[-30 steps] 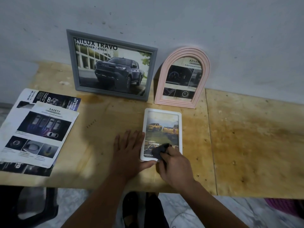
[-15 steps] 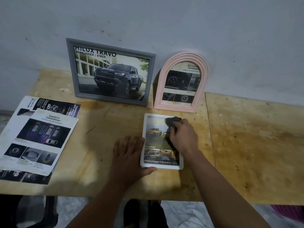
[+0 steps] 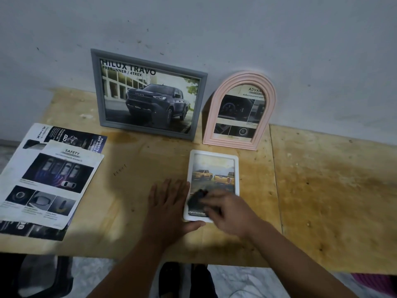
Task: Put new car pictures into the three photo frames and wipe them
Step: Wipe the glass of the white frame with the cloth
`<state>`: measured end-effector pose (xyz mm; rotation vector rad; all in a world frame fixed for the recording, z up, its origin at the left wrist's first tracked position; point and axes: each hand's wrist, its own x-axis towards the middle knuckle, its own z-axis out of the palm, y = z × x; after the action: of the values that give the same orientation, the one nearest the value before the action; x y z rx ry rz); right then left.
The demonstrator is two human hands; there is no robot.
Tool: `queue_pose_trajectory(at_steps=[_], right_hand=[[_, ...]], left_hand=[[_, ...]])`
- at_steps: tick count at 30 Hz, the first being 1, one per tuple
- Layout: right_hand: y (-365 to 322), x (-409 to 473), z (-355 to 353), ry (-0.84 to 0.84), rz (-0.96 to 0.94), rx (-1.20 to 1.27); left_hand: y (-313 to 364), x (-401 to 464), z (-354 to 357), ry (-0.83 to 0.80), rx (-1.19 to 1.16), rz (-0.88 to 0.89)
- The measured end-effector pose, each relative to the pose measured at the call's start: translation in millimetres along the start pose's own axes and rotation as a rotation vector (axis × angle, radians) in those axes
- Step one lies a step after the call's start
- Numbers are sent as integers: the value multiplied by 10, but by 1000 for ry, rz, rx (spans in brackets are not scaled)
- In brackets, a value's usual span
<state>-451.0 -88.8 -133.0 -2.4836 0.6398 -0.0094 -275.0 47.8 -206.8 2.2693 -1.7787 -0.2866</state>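
Note:
A white frame point(image 3: 214, 154) with a picture of yellow pickup trucks lies flat on the wooden table point(image 3: 137, 160). My left hand point(image 3: 169, 203) rests flat beside it, fingers against its left edge and thumb under its lower edge. My right hand point(image 3: 227, 209) presses a dark cloth point(image 3: 198, 200) on the lower part of the glass. A grey frame point(image 3: 148, 95) with a dark pickup picture and a pink arched frame point(image 3: 239, 110) lean upright against the wall behind.
Car brochure pages point(image 3: 49, 179) lie stacked at the table's left end. A seam point(image 3: 276, 179) divides the table from a second board point(image 3: 335, 190) on the right. The table's front edge runs just below my forearms.
My right hand has swept the cloth from the frame's top right corner back down to its lower part. My left hand has stayed at the frame's left edge.

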Motion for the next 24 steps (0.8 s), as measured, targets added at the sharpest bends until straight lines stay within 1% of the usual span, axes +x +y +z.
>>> queue_pose_trajectory(at_steps=[2,3,5,8,11,13,16,17,18,19,21,22,24], right_hand=[[113,278,-107,213,55,-91],[163,418,-99,290,93,-162],[238,599,45,324,169,-284],[225,490,375,279,165,-338],[115,159,467,216,76,-312],[59,-39,450,121,-15,-244],[62,-78,221,-81,-154,-90],[78,-25,102,-128,-161,-34],[116,56,-20,-135,-138,16],[165,150,-130,-77,-92,42],[319,353,-252,130,37,15],[371,445,-231,213,103,-55],[342,540,-36,277,199,-231]], left_hand=[[6,3,-7,-33,3,-13],[7,3,-11,-44,5,-16],[9,0,-17,-57,11,-18],[14,-2,-19,-48,21,-21],[5,-5,-12,-4,12,-7],[-3,-10,-4,31,-3,8],[-7,-7,-3,42,-6,18],[-6,-8,-7,36,-7,15],[-4,-6,-13,27,-7,8],[-1,-6,-23,19,-2,2],[10,1,-37,4,8,-5],[15,2,-41,-4,11,-9],[24,3,-43,-21,16,-21]])
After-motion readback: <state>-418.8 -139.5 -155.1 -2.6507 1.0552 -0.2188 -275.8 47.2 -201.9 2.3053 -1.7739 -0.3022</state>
